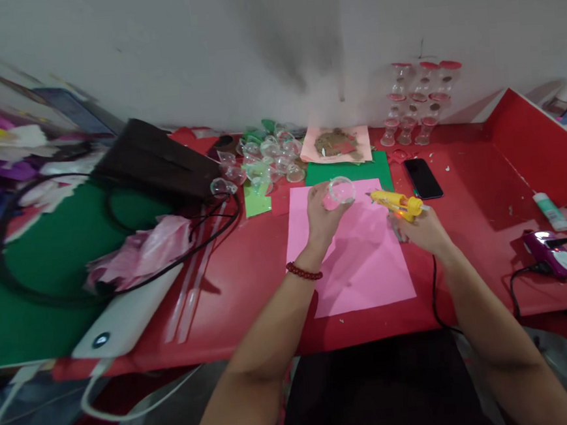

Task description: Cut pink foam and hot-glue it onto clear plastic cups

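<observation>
In my left hand (322, 216) is a small clear plastic cup (342, 190), its round rim turned up toward me. A yellow glue gun (397, 203) with a small orange light is gripped in my right hand (419, 228). Its nozzle points left toward the cup, with a gap between them. Under both hands lies a pink paper sheet (362, 278), partly over a green sheet (344, 170). Whether any glue is on the cup's rim is too small to tell.
Clear plastic cups (271, 151) are heaped at the back, beside pink paper bearing brown material (334, 143). Joined cups with red discs (417, 104) stand back right. A phone (423, 178), glue stick (551, 211) and purple power box (554, 253) lie right; a black cable (169, 254) loops left.
</observation>
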The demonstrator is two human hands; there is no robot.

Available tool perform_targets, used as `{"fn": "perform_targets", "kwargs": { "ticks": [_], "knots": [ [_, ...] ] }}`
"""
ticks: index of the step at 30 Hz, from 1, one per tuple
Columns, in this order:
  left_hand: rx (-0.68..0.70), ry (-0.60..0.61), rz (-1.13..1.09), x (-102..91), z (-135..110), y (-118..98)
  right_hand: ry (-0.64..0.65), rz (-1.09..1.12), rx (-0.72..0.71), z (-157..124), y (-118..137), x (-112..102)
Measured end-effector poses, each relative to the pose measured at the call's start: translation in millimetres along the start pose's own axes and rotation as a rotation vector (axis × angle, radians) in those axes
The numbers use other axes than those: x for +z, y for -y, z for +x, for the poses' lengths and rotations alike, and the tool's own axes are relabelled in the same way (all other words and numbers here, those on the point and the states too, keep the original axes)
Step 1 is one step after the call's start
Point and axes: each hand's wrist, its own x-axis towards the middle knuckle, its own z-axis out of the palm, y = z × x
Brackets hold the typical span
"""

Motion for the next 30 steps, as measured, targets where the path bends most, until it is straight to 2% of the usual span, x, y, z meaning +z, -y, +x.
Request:
{"fn": "perform_targets", "kwargs": {
  "ticks": [4, 6, 8, 12, 15, 17, 19, 20, 23, 24, 26, 28, 30],
  "knots": [
    [-0.075, 0.150, -0.167, 1.8, 0, -4, -0.205, -0.469, -0.036, -17, -18, -31],
    [-0.121, 0.237, -0.281, 2.2, -1, -6, -0.228, -0.710, 0.063, -29, -32, -48],
    [-0.155, 0.275, -0.353, 1.7, 0, -8, -0.227, -0.883, 0.187, -39, -47, -64],
    [-0.209, 0.268, -0.405, -1.2, 3, -6, -0.213, -0.981, 0.381, -51, -69, -86],
    [-0.244, 0.332, -0.439, -2.3, 5, -3, -0.251, -1.016, 0.358, -54, -69, -90],
    [-0.249, 0.352, -0.430, -2.6, 5, -2, -0.325, -1.033, 0.268, -54, -63, -84],
    [-0.243, 0.330, -0.413, -3.4, 6, -3, -0.358, -0.969, 0.122, -56, -54, -67],
    [-0.236, 0.311, -0.413, -4.2, 6, -3, -0.332, -0.898, 0.036, -58, -50, -54],
    [-0.225, 0.253, -0.452, -8.5, 10, -5, -0.078, -0.691, -0.164, -69, -40, -12],
    [-0.228, 0.234, -0.471, -10.1, 11, -4, -0.010, -0.642, -0.184, -73, -38, 1],
    [-0.253, 0.201, -0.508, -12.7, 14, -2, 0.022, -0.570, -0.194, -76, -36, 16],
    [-0.292, 0.169, -0.539, -13.7, 16, 3, -0.049, -0.554, -0.177, -70, -34, 18],
    [-0.321, 0.148, -0.539, -13.2, 16, 9, -0.154, -0.605, -0.128, -56, -33, 11]
  ]
}}
